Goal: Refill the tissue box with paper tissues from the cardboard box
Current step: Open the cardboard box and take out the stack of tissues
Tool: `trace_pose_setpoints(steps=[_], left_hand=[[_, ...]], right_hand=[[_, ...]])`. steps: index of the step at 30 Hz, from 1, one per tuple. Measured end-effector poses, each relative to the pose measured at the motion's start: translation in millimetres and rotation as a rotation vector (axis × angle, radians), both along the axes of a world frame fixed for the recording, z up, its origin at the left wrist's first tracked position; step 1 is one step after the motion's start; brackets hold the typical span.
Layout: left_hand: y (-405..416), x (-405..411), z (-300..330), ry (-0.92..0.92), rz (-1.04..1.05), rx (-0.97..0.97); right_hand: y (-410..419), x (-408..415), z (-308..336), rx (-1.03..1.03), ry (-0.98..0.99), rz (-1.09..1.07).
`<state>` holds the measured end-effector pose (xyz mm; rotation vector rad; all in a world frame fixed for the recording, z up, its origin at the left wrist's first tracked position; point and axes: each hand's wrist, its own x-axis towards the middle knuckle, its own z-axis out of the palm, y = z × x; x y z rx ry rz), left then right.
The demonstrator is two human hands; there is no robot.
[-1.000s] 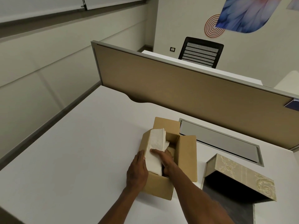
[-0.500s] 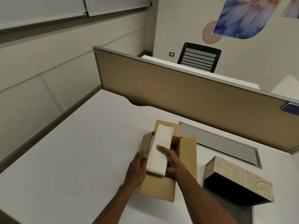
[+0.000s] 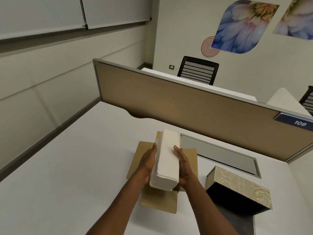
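A thick white stack of paper tissues [image 3: 166, 160] is held lengthwise above the open brown cardboard box [image 3: 159, 201]. My left hand [image 3: 148, 164] presses its left side and my right hand [image 3: 184, 167] presses its right side. The stack hides most of the box's opening; only the flaps and front wall show. The tissue box [image 3: 240, 190], cream with an embossed floral pattern and a dark inside, lies open on its side to the right of the cardboard box.
Everything sits on a white desk [image 3: 67, 167]. A tan partition [image 3: 186, 106] runs along the desk's far edge, with a grey cable-tray lid [image 3: 218, 153] set in the desk before it. A black mesh chair [image 3: 198, 70] stands beyond the partition.
The tissue stack has come up out of the cardboard box. My left hand has left the box's side and now grips the stack together with my right hand.
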<state>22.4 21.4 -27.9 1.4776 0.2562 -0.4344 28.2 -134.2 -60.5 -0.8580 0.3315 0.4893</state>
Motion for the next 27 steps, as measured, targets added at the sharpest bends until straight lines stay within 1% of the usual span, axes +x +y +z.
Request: trace_pose_setpoints(steps=[3, 7, 8, 12, 15, 17, 20, 22, 27], left_hand=[[-6.7, -2.6, 1.7, 0.079, -0.013, -0.031], [-17.3, -11.5, -3.2, 0.131, -0.052, -0.029], [-18.8, -13.2, -4.6, 0.131, -0.062, -0.035], [-15.5, -20.0, -7.2, 0.129, -0.139, -0.073], [-10.9, -23.4, -10.0, 0.114, -0.176, -0.043], [-11.0, -24.0, -11.4, 0.077, -0.162, -0.021], [-12.6, -24.4, -10.1, 0.035, -0.111, 0.064], [-13.0, -25.3, -10.6, 0.031, -0.104, 0.115], [-19.1, -30.4, -10.0, 0.025, -0.150, 0.126]], right_hand=[[3.3, -14.1, 2.3, -0.016, 0.012, -0.008], [7.4, -28.7, -2.6, -0.119, 0.028, -0.045], [7.8, -32.5, -3.4, -0.099, 0.025, -0.041], [3.8, -44.3, -0.6, 0.126, 0.075, 0.004], [2.5, -44.9, -0.1, 0.143, 0.086, 0.004], [4.0, -43.9, 2.6, 0.111, 0.068, -0.019], [3.3, -42.6, 1.4, -0.041, 0.074, -0.096], [1.2, -44.5, -1.3, -0.100, 0.097, -0.118], [5.4, -48.2, -4.3, -0.181, 0.105, -0.136]])
